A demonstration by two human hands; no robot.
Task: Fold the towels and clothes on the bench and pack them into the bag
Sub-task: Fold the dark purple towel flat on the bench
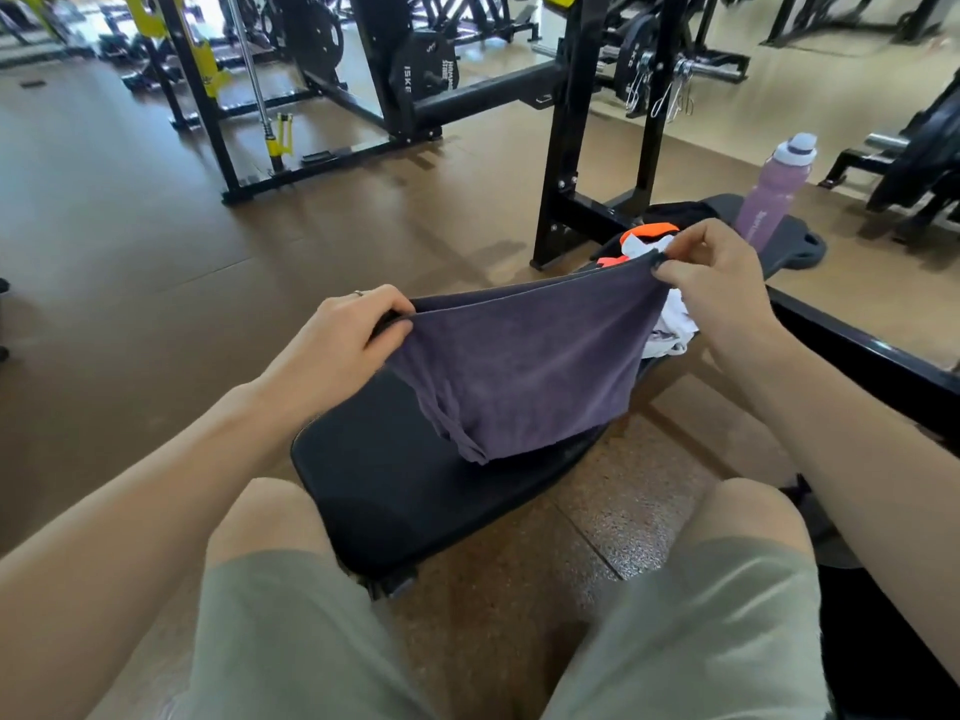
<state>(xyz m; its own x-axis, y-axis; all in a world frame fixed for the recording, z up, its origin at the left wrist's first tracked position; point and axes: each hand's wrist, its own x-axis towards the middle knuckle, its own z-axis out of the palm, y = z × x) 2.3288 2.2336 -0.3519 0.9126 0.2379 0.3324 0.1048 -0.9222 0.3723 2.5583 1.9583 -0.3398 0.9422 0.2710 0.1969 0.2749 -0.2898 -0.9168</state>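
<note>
Holding a purple towel (519,366) up over the black desk (379,485), seen from the head view. Pinched at its upper left corner by the left hand (343,330), fingers curled round the doubled edge, a ring on one finger. Pinched at its upper right corner by the right hand (711,283), thumb and fingertips closed on the hem. Stretched fairly taut between the two hands along the top, hanging in a fold below, with the lower edge touching or just above the desk near its middle; hard to tell which. Lying farther along the desk, partly hidden behind the towel and the right hand: a heap of white cloth (675,324) and an orange garment (652,232), with something black (675,210) beyond them. Standing at the far end of the desk, beside that heap: a pink bottle (774,192) with a white cap. Seated at the near end, knees apart in pale shorts (291,631), brown floor (130,252) all around, black gym racks (571,148) behind.
</note>
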